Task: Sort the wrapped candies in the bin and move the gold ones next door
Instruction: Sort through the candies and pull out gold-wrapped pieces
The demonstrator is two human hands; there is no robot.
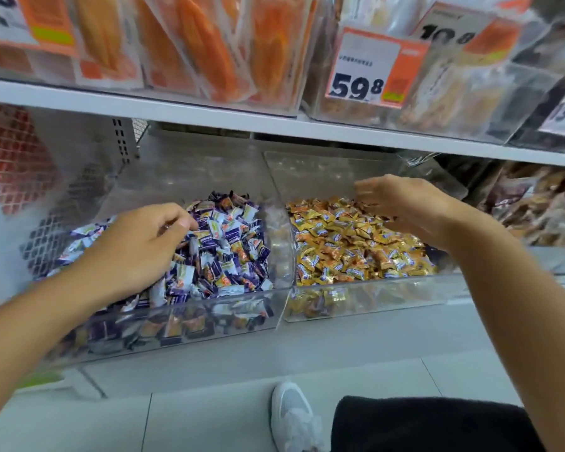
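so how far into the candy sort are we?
Mostly split already: right bin holds gold candies, left bin mainly purple-and-white ones. In hand: left hand digs in the purple pile, right hand hovers over the gold. Left: a few orange-gold wrappers among the purple.

Purple-and-white candies (222,246) are filling one clear bin (183,324); gold candies (349,243) are shining beside; orange price tag (372,68) is hanging above.
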